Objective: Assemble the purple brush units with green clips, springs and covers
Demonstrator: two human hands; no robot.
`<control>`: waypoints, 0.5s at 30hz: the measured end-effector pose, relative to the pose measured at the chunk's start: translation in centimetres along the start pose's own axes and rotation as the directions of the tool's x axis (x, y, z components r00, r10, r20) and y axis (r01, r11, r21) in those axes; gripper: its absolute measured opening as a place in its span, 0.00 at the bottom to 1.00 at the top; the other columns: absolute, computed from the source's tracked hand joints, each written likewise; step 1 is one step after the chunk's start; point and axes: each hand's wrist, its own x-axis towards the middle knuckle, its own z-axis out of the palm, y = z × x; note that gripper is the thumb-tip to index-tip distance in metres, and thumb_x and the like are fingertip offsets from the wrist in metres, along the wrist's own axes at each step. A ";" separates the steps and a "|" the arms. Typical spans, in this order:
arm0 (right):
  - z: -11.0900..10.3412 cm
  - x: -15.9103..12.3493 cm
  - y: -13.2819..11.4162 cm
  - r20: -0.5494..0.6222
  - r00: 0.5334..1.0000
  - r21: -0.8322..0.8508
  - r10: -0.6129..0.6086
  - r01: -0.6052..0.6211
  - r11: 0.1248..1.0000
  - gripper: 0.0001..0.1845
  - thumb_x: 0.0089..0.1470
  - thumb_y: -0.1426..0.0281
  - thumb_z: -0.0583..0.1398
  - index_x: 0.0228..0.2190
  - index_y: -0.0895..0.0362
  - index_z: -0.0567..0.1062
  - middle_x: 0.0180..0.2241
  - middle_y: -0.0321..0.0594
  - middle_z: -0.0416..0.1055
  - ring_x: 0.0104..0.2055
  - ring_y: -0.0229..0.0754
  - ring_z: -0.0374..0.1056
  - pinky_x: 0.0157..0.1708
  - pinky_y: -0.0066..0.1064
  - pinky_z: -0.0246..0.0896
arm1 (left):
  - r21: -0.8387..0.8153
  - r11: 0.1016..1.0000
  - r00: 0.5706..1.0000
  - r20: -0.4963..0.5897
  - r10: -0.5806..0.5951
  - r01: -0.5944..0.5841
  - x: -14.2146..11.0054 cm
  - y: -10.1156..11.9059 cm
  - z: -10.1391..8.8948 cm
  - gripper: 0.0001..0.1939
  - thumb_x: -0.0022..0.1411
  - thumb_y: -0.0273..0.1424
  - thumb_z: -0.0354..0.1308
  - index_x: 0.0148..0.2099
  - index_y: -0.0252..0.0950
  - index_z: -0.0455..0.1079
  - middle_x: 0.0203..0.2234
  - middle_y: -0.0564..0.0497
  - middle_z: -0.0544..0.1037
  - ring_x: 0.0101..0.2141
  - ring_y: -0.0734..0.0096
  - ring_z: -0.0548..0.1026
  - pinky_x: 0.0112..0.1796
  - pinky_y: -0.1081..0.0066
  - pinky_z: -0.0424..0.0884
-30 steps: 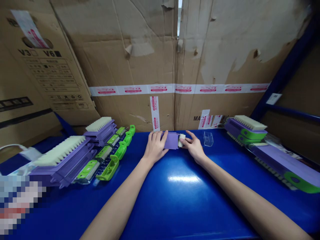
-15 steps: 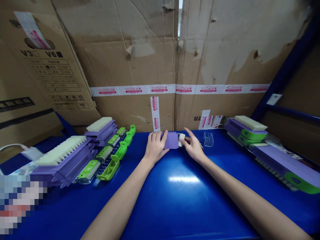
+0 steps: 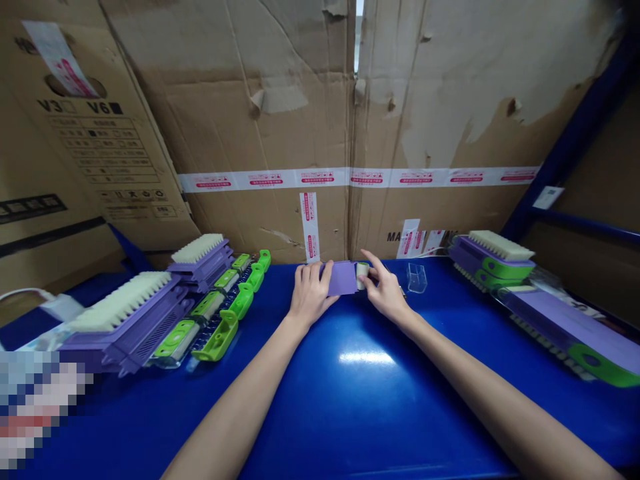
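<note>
In the middle of the blue table, my left hand is closed on a flat purple plastic housing, fingers over its left end. A small whitish block with a green edge sits at the housing's right end. My right hand pinches that block between thumb and bent fingers, with the index finger raised. Whether the block touches the housing inside is hidden. Just right of my right hand stands a small clear plastic box.
Purple bodies with cream bristles stand at the left. Beside them are rows of green-and-grey pieces and green end caps. Green-and-purple brushes lie at the right. Cardboard walls the back of the blue table.
The whitish block has turned in my right hand, so a green edge now shows on top. My left hand and the purple housing have barely moved.
</note>
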 end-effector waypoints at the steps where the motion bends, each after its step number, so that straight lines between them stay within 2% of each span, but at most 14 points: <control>1: 0.0 0.1 -0.1 0.005 1.000 -0.004 -0.001 0.001 1.000 0.33 0.53 0.71 0.54 0.60 0.56 0.57 0.31 0.38 0.74 0.28 0.36 0.67 0.35 0.29 0.63 | -0.002 1.000 1.000 0.000 -0.008 0.008 0.0 0.0 0.0 0.35 0.53 0.41 0.62 0.59 0.27 0.60 0.46 0.33 0.69 0.45 0.50 0.67 0.46 0.55 0.62; 5: -0.3 0.3 -0.6 0.057 0.998 -0.013 0.007 -0.006 1.000 0.34 0.52 0.73 0.54 0.61 0.55 0.55 0.29 0.36 0.74 0.25 0.34 0.64 0.33 0.28 0.62 | 0.008 1.000 1.000 -0.007 0.000 0.000 -0.1 0.0 -0.1 0.35 0.52 0.40 0.63 0.58 0.27 0.61 0.47 0.33 0.69 0.45 0.50 0.67 0.47 0.55 0.62; 8: -0.5 -0.2 -0.7 0.088 0.996 0.027 0.014 -0.017 1.000 0.34 0.54 0.70 0.53 0.62 0.54 0.54 0.31 0.37 0.74 0.26 0.35 0.65 0.34 0.28 0.63 | 0.007 1.000 1.000 -0.001 0.019 -0.019 -0.1 -0.1 -0.1 0.35 0.50 0.39 0.64 0.57 0.28 0.61 0.47 0.33 0.69 0.44 0.50 0.68 0.46 0.54 0.63; 12: -0.3 -1.0 -0.7 0.110 0.992 0.194 0.062 -0.083 0.977 0.35 0.56 0.64 0.54 0.63 0.54 0.51 0.35 0.38 0.74 0.34 0.38 0.69 0.40 0.32 0.65 | 0.012 0.999 0.999 0.000 0.033 -0.033 -0.1 -0.4 -0.1 0.36 0.47 0.37 0.67 0.56 0.29 0.63 0.46 0.34 0.69 0.45 0.50 0.68 0.47 0.53 0.63; 15: 0.1 -1.0 -0.8 0.081 0.977 0.355 0.195 -0.211 0.911 0.36 0.56 0.58 0.55 0.62 0.54 0.53 0.38 0.41 0.75 0.39 0.42 0.70 0.41 0.34 0.66 | 0.009 1.000 1.000 -0.020 0.012 -0.012 -0.3 -0.5 0.0 0.35 0.47 0.35 0.68 0.56 0.32 0.63 0.46 0.35 0.69 0.46 0.50 0.68 0.48 0.51 0.63</control>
